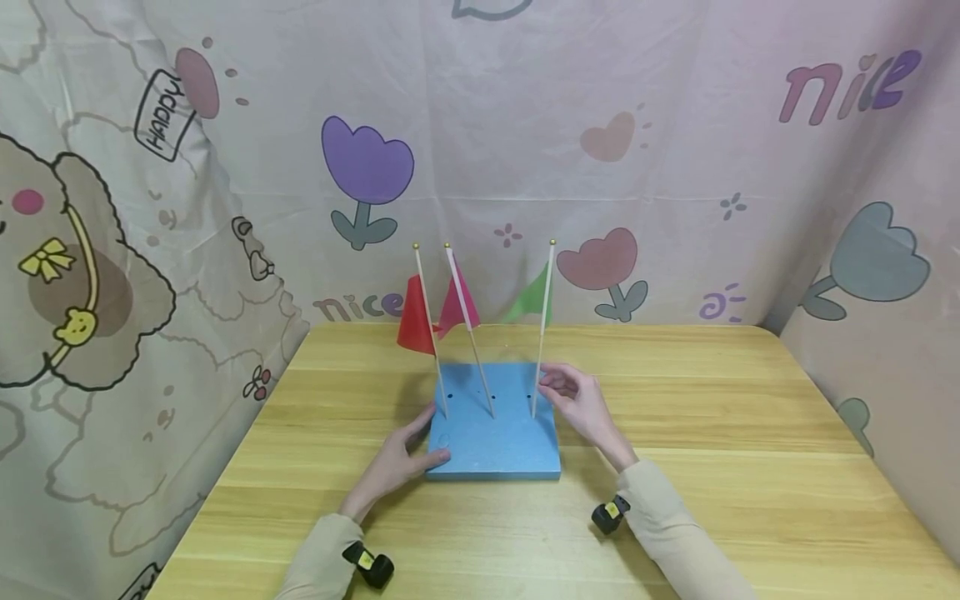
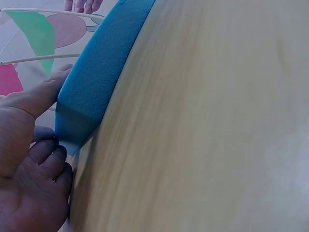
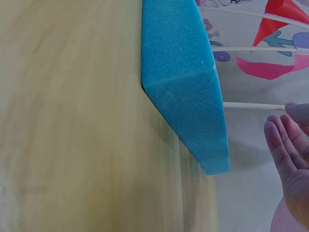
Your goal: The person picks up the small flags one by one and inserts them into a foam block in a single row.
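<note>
A blue foam board (image 1: 495, 450) lies on the table with three small paper flags standing in it on thin sticks with gold tips. The red flag (image 1: 416, 321) and the pink flag (image 1: 459, 302) lean left; the green flag (image 1: 532, 296) stands at the right, tilted slightly right. My left hand (image 1: 401, 458) holds the board's left side, thumb over its top near the front corner, other fingers along the edge. With thumb and fingertips, my right hand (image 1: 577, 400) pinches the lower part of the green flag's stick (image 3: 253, 106), above the board's right edge.
Several small dark holes (image 1: 493, 397) show in the board's top behind the stick bases. The wooden table (image 1: 712, 433) extends around the board, up to a printed cloth backdrop (image 1: 480, 167) at the back and sides. Each sleeve carries a small black wrist camera (image 1: 609, 514).
</note>
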A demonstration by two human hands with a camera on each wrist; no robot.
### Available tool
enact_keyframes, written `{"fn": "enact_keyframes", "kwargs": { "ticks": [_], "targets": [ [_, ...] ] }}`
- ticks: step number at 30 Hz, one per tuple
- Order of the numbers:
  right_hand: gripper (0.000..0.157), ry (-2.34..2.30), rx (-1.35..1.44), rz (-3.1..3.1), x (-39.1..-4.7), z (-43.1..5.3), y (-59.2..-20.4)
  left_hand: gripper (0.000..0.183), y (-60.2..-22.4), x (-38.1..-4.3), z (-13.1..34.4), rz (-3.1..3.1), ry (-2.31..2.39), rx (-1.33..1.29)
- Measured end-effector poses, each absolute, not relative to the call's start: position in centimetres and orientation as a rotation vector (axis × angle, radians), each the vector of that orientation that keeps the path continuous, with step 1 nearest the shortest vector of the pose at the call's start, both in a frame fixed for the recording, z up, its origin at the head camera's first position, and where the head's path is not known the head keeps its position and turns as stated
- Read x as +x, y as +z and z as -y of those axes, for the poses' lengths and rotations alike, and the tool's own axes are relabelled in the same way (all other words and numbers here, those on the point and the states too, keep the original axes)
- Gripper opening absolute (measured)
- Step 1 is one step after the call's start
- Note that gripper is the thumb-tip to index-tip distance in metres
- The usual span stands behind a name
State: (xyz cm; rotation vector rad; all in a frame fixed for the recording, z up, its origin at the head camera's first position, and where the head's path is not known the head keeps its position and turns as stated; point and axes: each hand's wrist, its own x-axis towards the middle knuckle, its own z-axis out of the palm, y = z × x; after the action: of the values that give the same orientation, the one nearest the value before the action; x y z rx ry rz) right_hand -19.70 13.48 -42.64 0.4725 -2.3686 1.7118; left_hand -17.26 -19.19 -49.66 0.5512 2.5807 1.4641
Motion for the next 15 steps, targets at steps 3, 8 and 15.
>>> {"fn": "enact_keyframes", "kwargs": {
  "ticks": [3, 8, 15],
  "targets": [
    [0.032, 1.721, 0.471, 2.362, -19.66, -13.55, -42.72, 0.087, -49.73, -17.26, 19.20, -2.583, 1.458, 0.549],
    [0.031, 1.707, 0.457, 2.380, -19.54, -13.48, -42.73, 0.087, -49.81, -17.28, 19.20, -2.578, 1.457, 0.542],
    [0.030, 1.680, 0.469, 2.375, -19.22, -13.55, -42.54, 0.087, -49.84, -17.31, 19.19, -2.586, 1.458, 0.554]
  ]
}}
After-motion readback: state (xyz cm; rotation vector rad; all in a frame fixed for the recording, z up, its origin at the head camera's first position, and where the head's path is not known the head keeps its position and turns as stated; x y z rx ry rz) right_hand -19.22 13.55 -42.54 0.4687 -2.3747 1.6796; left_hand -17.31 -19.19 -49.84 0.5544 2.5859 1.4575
